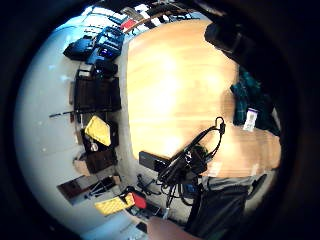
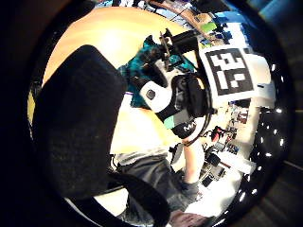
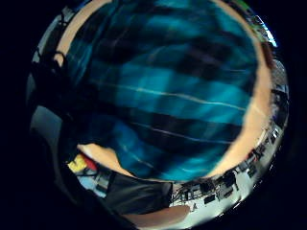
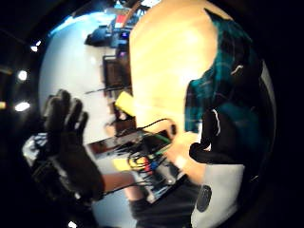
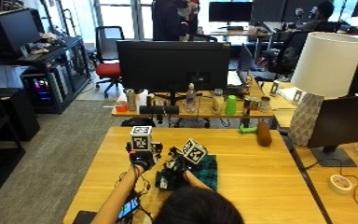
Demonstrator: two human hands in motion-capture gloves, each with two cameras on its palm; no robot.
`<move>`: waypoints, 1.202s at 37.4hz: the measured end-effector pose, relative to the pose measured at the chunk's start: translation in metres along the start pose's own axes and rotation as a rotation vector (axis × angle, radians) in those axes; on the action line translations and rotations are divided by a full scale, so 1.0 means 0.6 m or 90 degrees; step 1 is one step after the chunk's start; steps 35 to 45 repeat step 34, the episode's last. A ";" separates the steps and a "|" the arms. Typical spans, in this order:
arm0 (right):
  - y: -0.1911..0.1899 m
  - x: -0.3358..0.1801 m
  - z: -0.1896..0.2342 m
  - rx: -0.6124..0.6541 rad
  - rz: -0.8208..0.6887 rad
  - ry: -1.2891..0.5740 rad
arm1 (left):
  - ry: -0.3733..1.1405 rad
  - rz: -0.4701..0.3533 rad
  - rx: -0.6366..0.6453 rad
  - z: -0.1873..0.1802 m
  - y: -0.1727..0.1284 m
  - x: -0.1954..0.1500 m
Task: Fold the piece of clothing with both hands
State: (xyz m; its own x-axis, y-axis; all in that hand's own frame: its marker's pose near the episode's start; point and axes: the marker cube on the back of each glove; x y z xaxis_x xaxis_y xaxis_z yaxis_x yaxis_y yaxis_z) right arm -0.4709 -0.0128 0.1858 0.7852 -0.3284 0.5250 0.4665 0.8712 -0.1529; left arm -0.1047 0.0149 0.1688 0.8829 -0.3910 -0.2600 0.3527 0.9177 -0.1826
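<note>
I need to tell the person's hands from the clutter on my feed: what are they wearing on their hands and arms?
Both the left hand and the right hand wear black gloves, and no sleeves show on the forearms. In the left thumb side palm view, the right hand carries a white and black housing, and its fingers are black.

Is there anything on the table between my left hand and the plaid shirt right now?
Nothing visible. The left hand is raised just beside the plaid shirt; only bare wooden table shows between them. The right hand is already on the cloth.
</note>
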 end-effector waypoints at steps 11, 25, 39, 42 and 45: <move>0.005 -0.026 -0.071 0.062 -0.038 -0.252 | 0.020 -0.012 -0.003 0.004 0.001 -0.032; 0.007 0.083 -0.258 0.153 -0.037 -0.224 | -0.009 -0.025 0.004 -0.020 0.020 -0.014; 0.011 0.166 -0.304 0.227 -0.066 -0.195 | -0.011 0.013 -0.007 -0.014 -0.002 0.021; 0.011 0.166 -0.304 0.227 -0.066 -0.195 | -0.011 0.013 -0.007 -0.014 -0.002 0.021; 0.011 0.166 -0.304 0.227 -0.066 -0.195 | -0.011 0.013 -0.007 -0.014 -0.002 0.021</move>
